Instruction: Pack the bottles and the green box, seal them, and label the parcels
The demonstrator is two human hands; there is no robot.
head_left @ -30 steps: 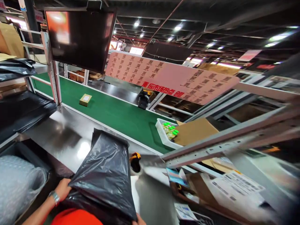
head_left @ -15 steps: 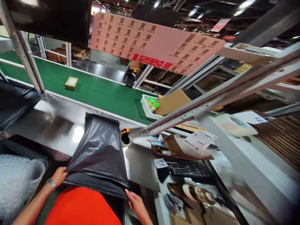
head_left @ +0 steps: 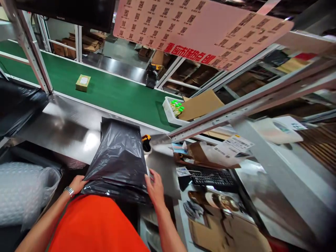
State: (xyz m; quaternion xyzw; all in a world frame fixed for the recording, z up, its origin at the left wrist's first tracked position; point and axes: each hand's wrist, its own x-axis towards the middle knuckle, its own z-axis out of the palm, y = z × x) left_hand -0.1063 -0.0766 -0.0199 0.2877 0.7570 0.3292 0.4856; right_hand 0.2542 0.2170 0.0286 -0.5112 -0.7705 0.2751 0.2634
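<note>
A black plastic mailing bag (head_left: 119, 150) lies over the metal bench in front of me, its near edge folded by my orange top. My left hand (head_left: 77, 184) is closed on its near left corner. At the right side edge, my right hand (head_left: 155, 189) has its thumb on the bag and its fingers around the edge; the fingertips are partly hidden. Just beyond that hand, a yellow and black tape dispenser (head_left: 146, 141) stands on the bench.
Beyond the metal bench (head_left: 65, 115) runs a green conveyor belt (head_left: 118, 96), carrying a small yellow box (head_left: 83, 83) and a white basket (head_left: 170, 113) of green-capped bottles. Bubble wrap (head_left: 21, 196) sits at left. A keyboard (head_left: 212, 177) and cardboard (head_left: 210, 231) lie right. A metal post (head_left: 34, 52) rises at left.
My right hand has moved up from the bag's near right corner along its side edge. My left hand still holds its corner. The whole view has shifted slightly.
</note>
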